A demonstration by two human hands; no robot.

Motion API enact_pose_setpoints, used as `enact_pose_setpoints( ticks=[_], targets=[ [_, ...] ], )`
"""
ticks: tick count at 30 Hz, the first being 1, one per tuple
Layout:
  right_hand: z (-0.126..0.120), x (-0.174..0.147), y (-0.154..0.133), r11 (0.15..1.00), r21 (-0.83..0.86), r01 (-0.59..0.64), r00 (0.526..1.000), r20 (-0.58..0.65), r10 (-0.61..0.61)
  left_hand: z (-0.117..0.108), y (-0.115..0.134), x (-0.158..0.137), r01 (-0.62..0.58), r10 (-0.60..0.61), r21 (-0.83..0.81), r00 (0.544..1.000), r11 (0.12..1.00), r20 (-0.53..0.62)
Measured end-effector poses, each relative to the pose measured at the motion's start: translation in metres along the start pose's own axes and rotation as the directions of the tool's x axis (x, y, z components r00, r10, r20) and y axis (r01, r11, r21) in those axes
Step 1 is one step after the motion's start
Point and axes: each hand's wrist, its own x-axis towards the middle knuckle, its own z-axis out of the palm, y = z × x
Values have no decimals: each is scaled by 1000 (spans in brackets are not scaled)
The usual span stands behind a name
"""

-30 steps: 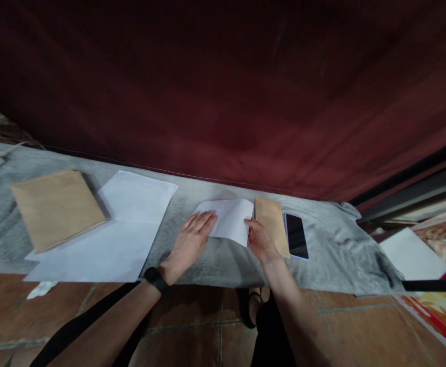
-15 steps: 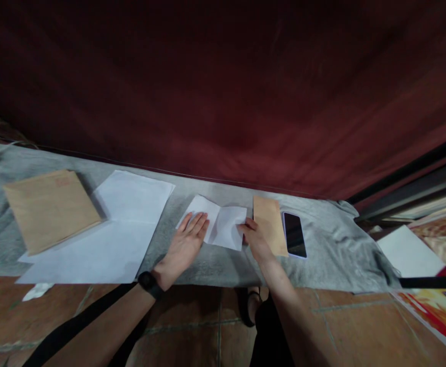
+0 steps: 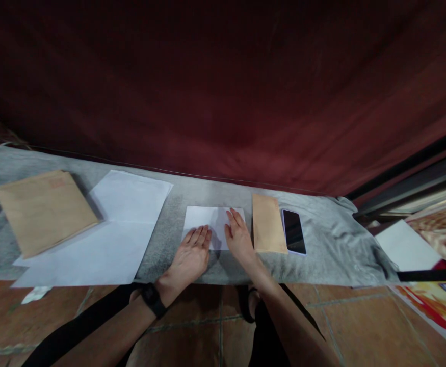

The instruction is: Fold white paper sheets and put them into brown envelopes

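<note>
A small white sheet of paper [image 3: 200,215] lies flat on the grey cloth in front of me. My left hand [image 3: 192,254] rests palm down on its lower left part, fingers stretched out. On the paper's right half lies my right hand [image 3: 239,237], flat, with its fingers extended upward. Just right of that hand is a brown envelope [image 3: 269,224], and beside it a phone [image 3: 294,232] with a dark screen. Part of the paper is hidden under both hands.
Large white sheets [image 3: 104,255] lie to the left, partly under a stack of brown envelopes [image 3: 49,211]. A grey cloth [image 3: 333,244] covers the narrow surface, backed by a dark red panel [image 3: 207,102]. Printed cardboard [image 3: 437,300] stands at the right, above the tiled floor [image 3: 360,321].
The paper, creased and raised before, now lies flatter and squarer to me. My right hand has let go of its right edge and moved left onto it; my left hand has shifted slightly.
</note>
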Motion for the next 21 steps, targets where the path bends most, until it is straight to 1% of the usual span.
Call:
enact_pose_setpoints(
  ticks=[2,5,10,13,15,18,21],
  targets=[
    [9,-2,-7,999,-41,29,997,66,-27,-5,0,1,18,-19,-36,1000,999,-5],
    [19,-5,-13,990,-136,48,989,146,-28,-7,-3,3,51,-54,-83,998,995,-33],
    [23,-10,-20,968,-235,83,972,232,-27,7,1,13,106,-119,-132,989,986,-92],
    [27,-10,-23,964,-248,93,971,238,-32,18,8,23,131,-148,-174,985,976,-88],
    [30,-9,-23,964,-250,88,976,215,-33,24,10,30,152,-168,-197,983,969,-69],
    [33,-6,-19,963,-260,71,983,179,-24,29,8,37,179,-194,-208,980,962,-53],
    [32,-4,-15,959,-271,78,985,167,-33,31,4,38,173,-184,-188,982,967,-41]
  ],
)
